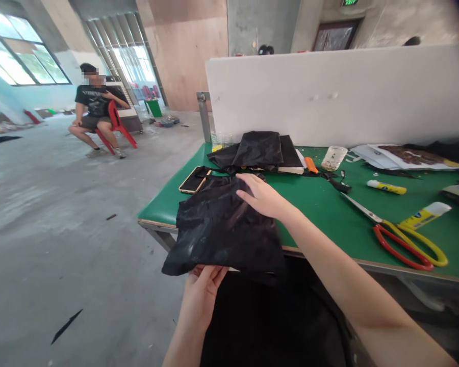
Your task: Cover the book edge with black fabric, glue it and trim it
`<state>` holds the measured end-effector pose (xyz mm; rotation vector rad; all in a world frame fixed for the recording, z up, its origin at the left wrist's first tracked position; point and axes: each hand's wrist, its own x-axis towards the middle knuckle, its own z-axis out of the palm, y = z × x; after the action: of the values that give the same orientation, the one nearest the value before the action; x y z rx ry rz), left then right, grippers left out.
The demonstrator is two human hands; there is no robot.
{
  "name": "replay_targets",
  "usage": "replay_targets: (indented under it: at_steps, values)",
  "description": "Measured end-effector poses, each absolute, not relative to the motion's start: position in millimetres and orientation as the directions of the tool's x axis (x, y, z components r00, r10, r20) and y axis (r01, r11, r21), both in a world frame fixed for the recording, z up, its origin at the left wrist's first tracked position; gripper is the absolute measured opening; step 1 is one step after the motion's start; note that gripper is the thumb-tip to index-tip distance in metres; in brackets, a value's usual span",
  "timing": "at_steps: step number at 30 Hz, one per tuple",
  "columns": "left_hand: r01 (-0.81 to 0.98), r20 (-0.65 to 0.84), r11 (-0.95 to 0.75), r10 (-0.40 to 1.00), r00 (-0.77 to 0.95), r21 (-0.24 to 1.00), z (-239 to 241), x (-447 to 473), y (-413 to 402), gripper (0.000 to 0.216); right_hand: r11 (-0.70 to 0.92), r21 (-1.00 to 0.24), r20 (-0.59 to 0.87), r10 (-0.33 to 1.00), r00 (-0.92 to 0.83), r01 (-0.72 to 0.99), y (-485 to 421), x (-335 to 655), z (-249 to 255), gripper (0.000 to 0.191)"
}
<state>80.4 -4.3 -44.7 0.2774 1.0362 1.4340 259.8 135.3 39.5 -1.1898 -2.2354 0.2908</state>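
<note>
A piece of shiny black fabric lies over the front edge of the green table, its near side raised off the surface. My left hand grips the near edge from below, with the fingers partly hidden beneath the cloth. On top of the far part rests my right hand, its fingers stretched out and thumb apart. Just beyond the cloth is a folded stack of black fabric. A phone with a pale case lies to the left, partly overlapped by black material.
Scissors with red and yellow handles lie at the right on the green table, near two glue sticks. An orange piece and a clear container sit farther back, before a white partition. A person sits on a red chair.
</note>
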Motion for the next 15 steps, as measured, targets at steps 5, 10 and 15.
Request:
replay_targets:
  at_steps: [5,10,15]
  values:
    - [-0.688,-0.450,0.194,0.867,-0.213,0.699,-46.1,81.0,-3.2,0.036,0.530,-0.365,0.149,0.845,-0.514,0.765,203.5,218.4,11.1,0.048]
    - [-0.695,-0.474,0.203,0.852,-0.221,0.690,-46.0,80.8,-2.7,0.030,0.454,-0.343,0.022,0.879,-0.477,0.822,223.8,194.0,-10.6,0.074]
    - [-0.699,-0.463,0.189,0.857,-0.225,0.690,-46.5,80.5,-3.8,0.025,0.369,-0.331,0.020,0.923,-0.384,0.869,217.0,176.1,-23.0,0.094]
